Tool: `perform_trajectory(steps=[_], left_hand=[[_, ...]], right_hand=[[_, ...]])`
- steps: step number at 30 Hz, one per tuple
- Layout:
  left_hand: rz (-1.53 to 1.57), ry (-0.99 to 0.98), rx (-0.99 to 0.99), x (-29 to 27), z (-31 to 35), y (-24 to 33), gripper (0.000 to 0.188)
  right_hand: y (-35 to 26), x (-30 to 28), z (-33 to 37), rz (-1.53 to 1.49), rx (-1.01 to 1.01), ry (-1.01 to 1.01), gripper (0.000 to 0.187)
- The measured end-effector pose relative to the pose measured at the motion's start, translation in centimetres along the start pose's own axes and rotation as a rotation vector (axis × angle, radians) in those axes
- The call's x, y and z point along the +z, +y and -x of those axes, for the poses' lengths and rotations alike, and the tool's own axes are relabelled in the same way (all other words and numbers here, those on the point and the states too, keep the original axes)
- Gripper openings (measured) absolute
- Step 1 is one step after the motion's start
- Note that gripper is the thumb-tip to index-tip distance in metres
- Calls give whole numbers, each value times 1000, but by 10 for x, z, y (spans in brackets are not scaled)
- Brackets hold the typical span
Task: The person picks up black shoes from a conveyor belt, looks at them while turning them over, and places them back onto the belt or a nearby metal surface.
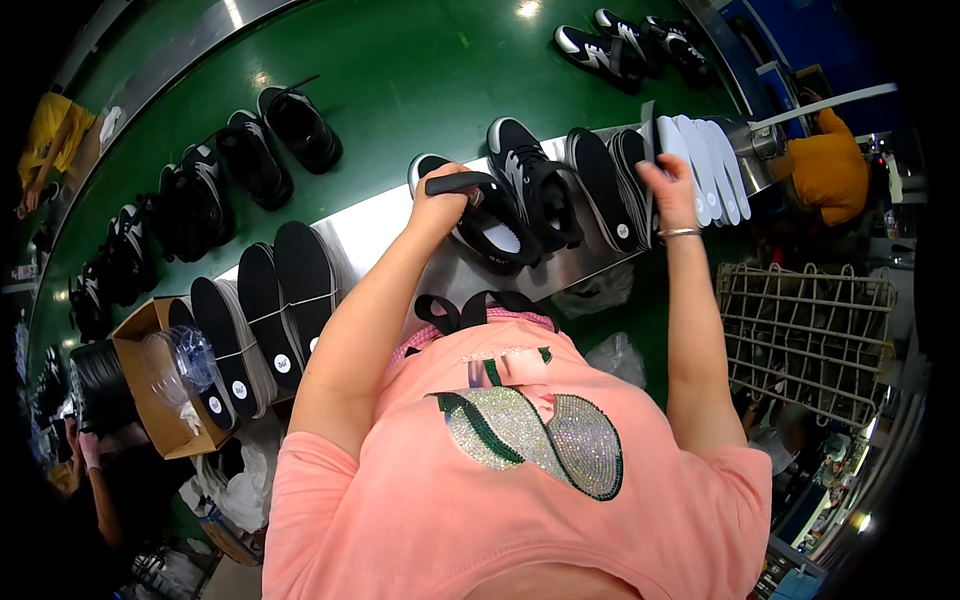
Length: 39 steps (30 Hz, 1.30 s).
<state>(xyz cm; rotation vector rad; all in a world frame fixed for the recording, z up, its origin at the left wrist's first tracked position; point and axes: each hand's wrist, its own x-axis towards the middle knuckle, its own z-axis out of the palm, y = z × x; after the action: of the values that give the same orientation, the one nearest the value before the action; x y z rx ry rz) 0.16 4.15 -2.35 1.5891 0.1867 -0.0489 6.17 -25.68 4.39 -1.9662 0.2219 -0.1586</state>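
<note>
On the metal ledge in front of me stand two black sneakers with silver toes. My left hand (440,207) is closed on the tongue of the nearer-left sneaker (500,238), whose opening shows a pale inside. Beside it, the second sneaker (535,185) stands laced and untouched. To the right, my right hand (672,192) pinches a thin dark insole (649,150), seen almost edge-on. That insole is between a stack of black insoles (600,190) with round white labels and a row of white insoles (705,170).
Tied stacks of black insoles (262,305) and a cardboard box (150,375) holding clear plastic line the left. More sneakers (300,130) stand on the green belt (420,70). A wire rack (805,335) is at right. Other people work at both sides.
</note>
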Motion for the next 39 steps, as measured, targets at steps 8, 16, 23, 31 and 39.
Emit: perform_trajectory(steps=[8,16,23,31,39], left_hand=[[-95,97,21,5,6,5,9],[-72,134,17,8,7,-1,11],[-155,153,32,8,6,-2,14],[-131,146,22,7,6,-3,13],[-88,109,-76,1,6,6,18]], right_hand=[[-100,32,91,851,-962,-726,10],[-41,140,106,1114,-648,-865,14],[-78,89,120,1334,-632,-838,21],[-56,118,104,1195,-889,-913,14],[-44,162,86,1279,-573,-1198,13]])
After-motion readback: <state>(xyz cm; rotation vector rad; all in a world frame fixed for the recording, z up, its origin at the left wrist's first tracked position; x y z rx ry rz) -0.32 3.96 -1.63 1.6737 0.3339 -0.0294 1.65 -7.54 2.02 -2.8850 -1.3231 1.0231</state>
